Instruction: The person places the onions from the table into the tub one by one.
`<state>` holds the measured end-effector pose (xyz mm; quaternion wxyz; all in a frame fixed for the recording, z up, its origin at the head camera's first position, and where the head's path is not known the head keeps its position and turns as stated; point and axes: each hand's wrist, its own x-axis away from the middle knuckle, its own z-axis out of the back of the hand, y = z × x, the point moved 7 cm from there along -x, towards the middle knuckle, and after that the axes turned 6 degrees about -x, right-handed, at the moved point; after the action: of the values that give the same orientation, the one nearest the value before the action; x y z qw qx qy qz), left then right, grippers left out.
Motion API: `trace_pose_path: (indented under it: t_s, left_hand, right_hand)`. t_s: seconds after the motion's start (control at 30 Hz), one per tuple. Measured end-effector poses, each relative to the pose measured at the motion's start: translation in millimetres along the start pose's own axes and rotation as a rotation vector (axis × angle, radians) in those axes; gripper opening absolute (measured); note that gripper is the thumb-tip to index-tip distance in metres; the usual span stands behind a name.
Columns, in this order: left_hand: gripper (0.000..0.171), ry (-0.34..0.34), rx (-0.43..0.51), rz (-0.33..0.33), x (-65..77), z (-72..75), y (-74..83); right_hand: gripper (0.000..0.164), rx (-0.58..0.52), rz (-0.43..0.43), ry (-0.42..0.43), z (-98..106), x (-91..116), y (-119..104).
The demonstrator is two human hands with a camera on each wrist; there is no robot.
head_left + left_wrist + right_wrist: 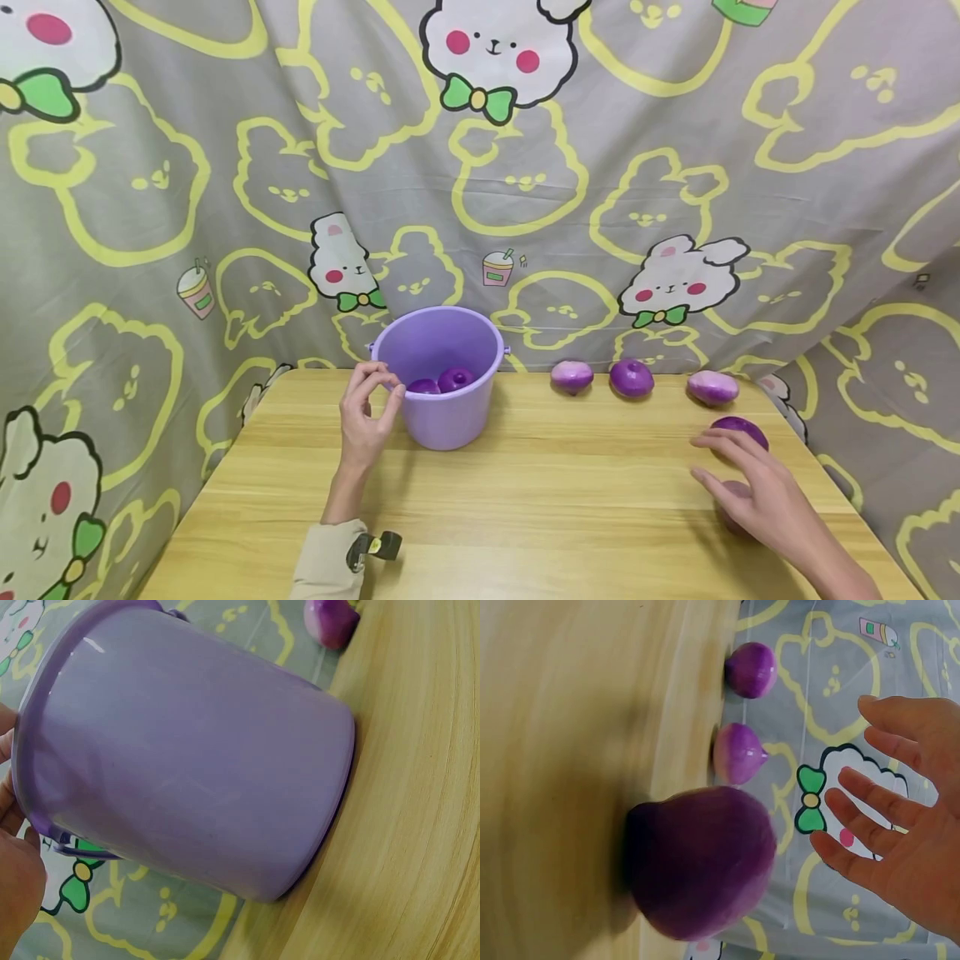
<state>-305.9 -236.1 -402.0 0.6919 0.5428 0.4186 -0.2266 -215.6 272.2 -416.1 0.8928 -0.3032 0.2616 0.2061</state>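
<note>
A lilac plastic bucket (pixel 450 421) stands upright at the back left of the table, with two purple onions (pixel 456 381) visible inside. My left hand (pixel 367 417) grips its left rim, finger and thumb on either side of the edge; in the left wrist view the bucket wall (pixel 195 750) fills most of the picture. On the right, my right hand (pixel 761 492) hovers with spread fingers over a purple onion (pixel 731 504), which it partly covers. Another onion (pixel 742 431) lies just beyond its fingertips. Seen from the right wrist, the nearest onion (pixel 705 862) sits below the open palm, apart from it.
Along the table's back edge lie a pale-topped onion (pixel 572 377), a dark purple onion (pixel 632 379) and another pale-topped onion (pixel 713 387). The wooden table (pixel 540 517) meets a grey patterned curtain (pixel 540 192) behind. A black wrist strap (pixel 360 550) is on the left sleeve.
</note>
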Motion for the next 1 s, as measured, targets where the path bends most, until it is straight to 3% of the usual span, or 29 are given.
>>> trace_pose_path:
  t_s: [0.37, 0.7, 1.0]
  left_hand:
    - [0.016, -0.014, -0.003, 0.016, 0.7, 0.4, 0.0]
    - [0.014, -0.021, -0.018, 0.020, 2.0, 1.2, -1.5]
    - [0.016, -0.008, -0.036, 0.007, 0.5, 0.2, 1.1]
  right_hand:
    - [0.045, 0.055, -0.020, -0.043, -1.5, 14.9, 15.3]
    - [0.057, 0.072, -0.002, -0.035, 1.8, 26.7, 26.1]
    - [0.051, 0.115, -0.048, -0.066, 0.4, 36.1, 37.6]
